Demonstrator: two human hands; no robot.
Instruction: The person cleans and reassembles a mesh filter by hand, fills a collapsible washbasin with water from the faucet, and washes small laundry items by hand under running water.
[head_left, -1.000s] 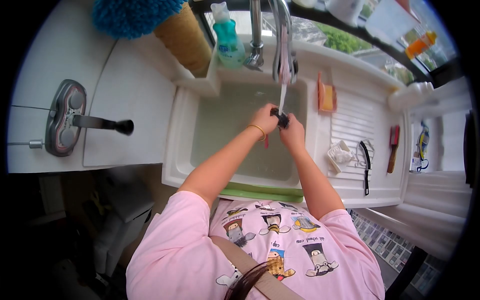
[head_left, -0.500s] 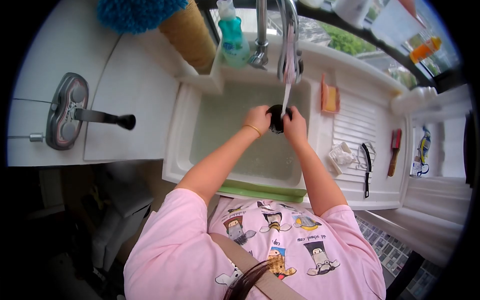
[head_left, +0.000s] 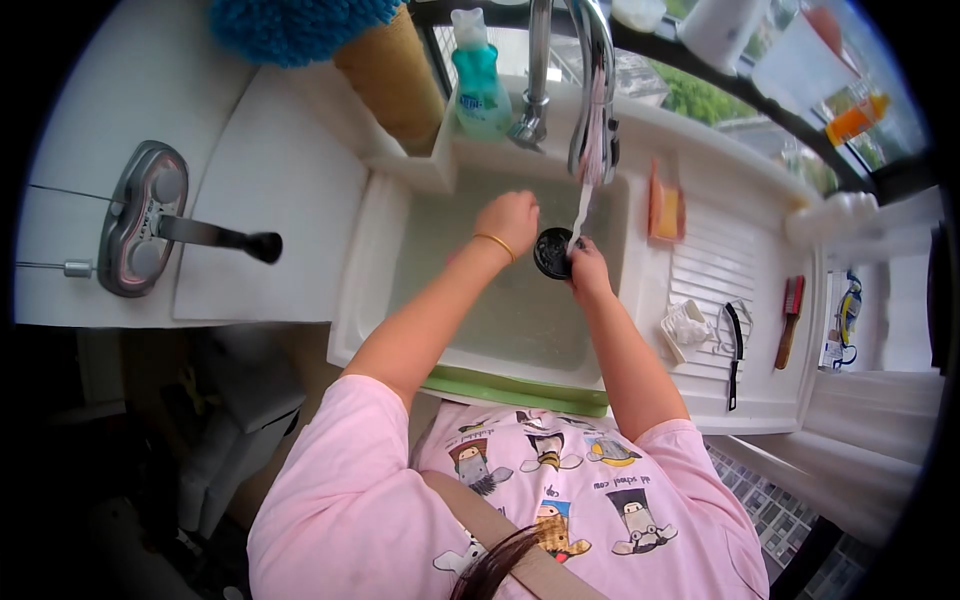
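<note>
Black, round, shallow-looking piece (head_left: 551, 255): the right hand (head_left: 591, 271) pinches its edge between closed fingers, clear running water (head_left: 581, 212) falling just beside the fingertips. Rinsing looks under way, unfinished. The left hand (head_left: 508, 218), apart from those fingertips, is curled; whether empty, I cannot tell.

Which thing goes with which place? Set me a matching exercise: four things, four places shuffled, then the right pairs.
Things
1. Disc
2. Teal bottle
3. Left hand
4. Brush

Places
A. Upright, left of the tap
B. Lying to the right of the ridges
C. In the right hand, at the running water
D. Over the basin, apart from the disc

Pairs: 1-C, 2-A, 3-D, 4-B
</note>
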